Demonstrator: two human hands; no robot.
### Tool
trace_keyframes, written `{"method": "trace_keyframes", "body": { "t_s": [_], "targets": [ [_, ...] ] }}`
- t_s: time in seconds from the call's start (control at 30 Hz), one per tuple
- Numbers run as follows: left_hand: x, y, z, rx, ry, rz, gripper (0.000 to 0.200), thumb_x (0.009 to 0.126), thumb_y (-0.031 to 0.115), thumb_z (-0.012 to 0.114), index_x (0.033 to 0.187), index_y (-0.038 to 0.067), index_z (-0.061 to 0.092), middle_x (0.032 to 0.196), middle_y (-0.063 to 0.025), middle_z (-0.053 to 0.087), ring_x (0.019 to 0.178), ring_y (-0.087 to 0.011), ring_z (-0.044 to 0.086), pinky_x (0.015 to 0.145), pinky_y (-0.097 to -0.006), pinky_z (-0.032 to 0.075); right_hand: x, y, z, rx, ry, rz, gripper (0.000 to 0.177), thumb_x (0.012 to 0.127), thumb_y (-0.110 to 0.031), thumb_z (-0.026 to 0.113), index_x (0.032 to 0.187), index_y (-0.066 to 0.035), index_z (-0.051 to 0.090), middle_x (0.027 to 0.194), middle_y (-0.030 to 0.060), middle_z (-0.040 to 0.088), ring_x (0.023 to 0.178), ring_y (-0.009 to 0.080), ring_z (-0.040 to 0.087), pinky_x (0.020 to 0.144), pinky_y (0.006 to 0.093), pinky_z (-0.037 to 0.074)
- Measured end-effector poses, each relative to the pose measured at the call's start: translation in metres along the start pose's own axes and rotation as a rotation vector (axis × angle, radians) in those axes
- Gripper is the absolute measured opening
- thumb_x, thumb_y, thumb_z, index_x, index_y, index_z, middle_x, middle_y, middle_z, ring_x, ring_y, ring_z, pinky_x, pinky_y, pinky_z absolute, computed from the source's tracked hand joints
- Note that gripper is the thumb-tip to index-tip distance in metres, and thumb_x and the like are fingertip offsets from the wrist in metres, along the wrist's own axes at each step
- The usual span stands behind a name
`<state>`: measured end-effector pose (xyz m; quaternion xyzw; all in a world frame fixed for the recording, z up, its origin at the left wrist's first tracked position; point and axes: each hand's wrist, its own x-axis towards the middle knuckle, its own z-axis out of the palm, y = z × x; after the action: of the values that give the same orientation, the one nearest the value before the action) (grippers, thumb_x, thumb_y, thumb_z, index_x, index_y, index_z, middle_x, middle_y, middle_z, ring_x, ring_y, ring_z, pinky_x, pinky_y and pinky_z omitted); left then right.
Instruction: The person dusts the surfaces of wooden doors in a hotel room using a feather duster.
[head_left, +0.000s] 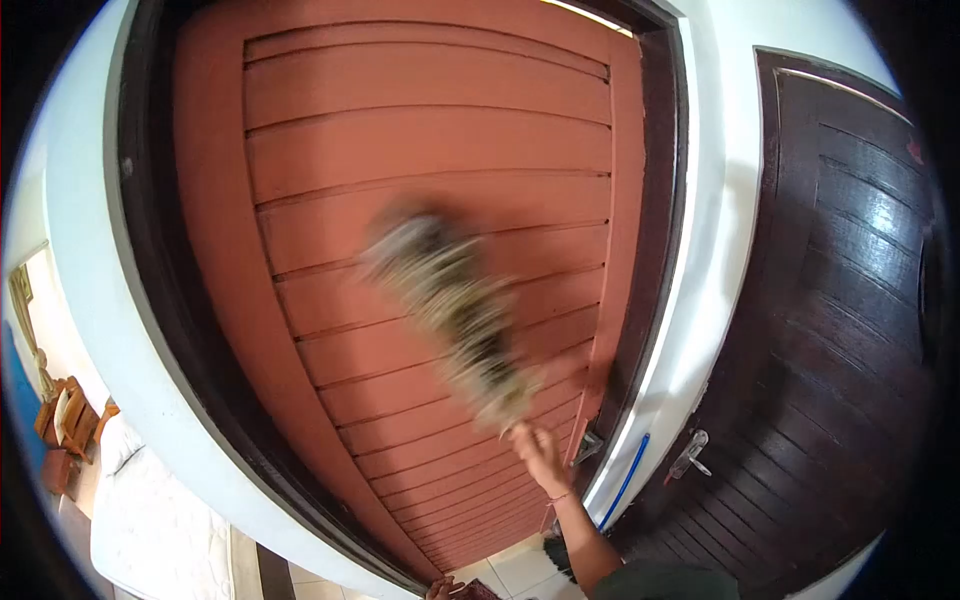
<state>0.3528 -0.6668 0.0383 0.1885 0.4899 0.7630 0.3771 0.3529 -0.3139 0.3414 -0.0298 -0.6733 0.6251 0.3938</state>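
Note:
My right hand [540,460] is closed round the lower end of a fluffy feather duster [450,310]. Motion blurs the duster, which slants up and to the left in front of a reddish-orange slatted door [420,140]. Whether its tip touches the door I cannot tell. At the bottom edge, by the foot of the door, only the fingers of my left hand [445,588] show; what they hold, if anything, cannot be made out.
A dark brown door [840,260] with a metal handle [689,455] stands at the right. Against the white wall between the doors leans a blue stick [625,482]. Far left are a white mattress [160,520] and wooden furniture [72,425].

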Motion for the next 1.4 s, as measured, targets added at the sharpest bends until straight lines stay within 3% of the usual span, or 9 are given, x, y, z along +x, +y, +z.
{"method": "trace_keyframes", "body": {
  "t_s": [0.13,0.37,0.4,0.6,0.73,0.83,1.07,1.27,1.4],
  "targets": [
    [0.0,-0.008,0.002,0.038,0.21,-0.189,0.061,0.095,0.058,0.052,0.136,0.013,0.047,0.129,-0.0125,0.06,0.114,-0.0309,0.059,0.093,-0.0496,0.05,0.024,0.005,-0.005,0.687,0.237,-0.003,0.019,0.103,-0.034,0.051,0.099,-0.016,0.055,0.062,-0.0057,0.042,0.052,0.0013,0.037,0.044,0.0186,0.03],
    [-0.005,-0.025,-0.007,-0.016,0.24,-0.171,0.059,0.096,0.055,0.053,0.138,0.014,0.049,0.129,-0.0108,0.06,0.116,-0.0319,0.057,0.094,-0.0506,0.048,-0.007,0.004,0.009,-0.325,-0.118,-0.27,0.028,0.1,-0.033,0.056,0.1,-0.006,0.063,0.066,-0.0046,0.048,0.056,0.0019,0.042,0.048,0.02,0.031],
    [-0.01,-0.025,-0.006,-0.021,0.243,-0.169,0.058,0.096,0.054,0.053,0.138,0.015,0.05,0.129,-0.0104,0.06,0.115,-0.0318,0.057,0.094,-0.0503,0.047,-0.013,0.008,0.003,-0.083,-0.046,0.056,0.027,0.101,-0.031,0.054,0.103,-0.006,0.064,0.065,-0.0052,0.047,0.055,0.0022,0.041,0.048,0.0193,0.031],
    [-0.016,-0.018,-0.005,-0.021,0.254,-0.166,0.049,0.099,0.047,0.051,0.136,0.013,0.052,0.126,-0.0084,0.063,0.109,-0.0257,0.06,0.089,-0.0451,0.05,-0.005,-0.02,0.017,0.755,0.338,0.076,0.028,0.104,-0.028,0.05,0.111,-0.006,0.064,0.063,-0.0064,0.043,0.054,0.0023,0.039,0.047,0.0196,0.031],
    [-0.016,-0.009,-0.004,0.007,0.239,-0.128,0.047,0.101,0.043,0.049,0.135,0.011,0.052,0.127,-0.0102,0.063,0.108,-0.0273,0.062,0.091,-0.046,0.05,-0.027,-0.004,0.024,-0.263,-0.22,-0.14,0.029,0.102,-0.03,0.052,0.106,-0.006,0.069,0.068,-0.005,0.052,0.056,0.0014,0.04,0.048,0.0217,0.032],
    [-0.007,-0.009,-0.012,0.05,0.265,-0.144,0.048,0.1,0.045,0.05,0.135,0.012,0.051,0.127,-0.0107,0.062,0.11,-0.0285,0.062,0.09,-0.0463,0.051,-0.037,-0.017,0.028,-0.312,-0.17,-0.019,0.032,0.099,-0.037,0.056,0.087,-0.009,0.067,0.069,-0.003,0.055,0.061,0.0032,0.048,0.054,0.0212,0.038],
    [-0.006,0.002,0.0,-0.042,0.296,-0.158,0.05,0.099,0.046,0.052,0.137,0.014,0.047,0.125,-0.0105,0.063,0.112,-0.0299,0.062,0.09,-0.0485,0.051,-0.024,-0.001,0.02,0.797,0.353,0.192,0.04,0.102,-0.043,0.048,0.093,-0.009,0.066,0.063,-0.0037,0.046,0.054,0.0053,0.042,0.05,0.0201,0.032],
    [-0.016,-0.002,0.003,-0.033,0.299,-0.144,0.053,0.099,0.047,0.05,0.139,0.013,0.048,0.125,-0.0114,0.063,0.11,-0.0292,0.063,0.092,-0.0493,0.049,-0.05,-0.006,0.039,-0.373,-0.209,-0.142,0.038,0.102,-0.043,0.048,0.087,-0.013,0.064,0.063,-0.0042,0.046,0.052,0.0018,0.037,0.048,0.0198,0.03],
    [-0.029,0.011,0.015,-0.028,0.338,-0.141,0.053,0.099,0.047,0.05,0.139,0.012,0.049,0.127,-0.0123,0.063,0.111,-0.0301,0.063,0.093,-0.0486,0.048,-0.036,0.01,0.022,0.356,0.234,0.196,0.034,0.102,-0.045,0.048,0.097,-0.013,0.058,0.058,-0.0051,0.034,0.048,0.0043,0.029,0.044,0.0226,0.023]
  ]
}}
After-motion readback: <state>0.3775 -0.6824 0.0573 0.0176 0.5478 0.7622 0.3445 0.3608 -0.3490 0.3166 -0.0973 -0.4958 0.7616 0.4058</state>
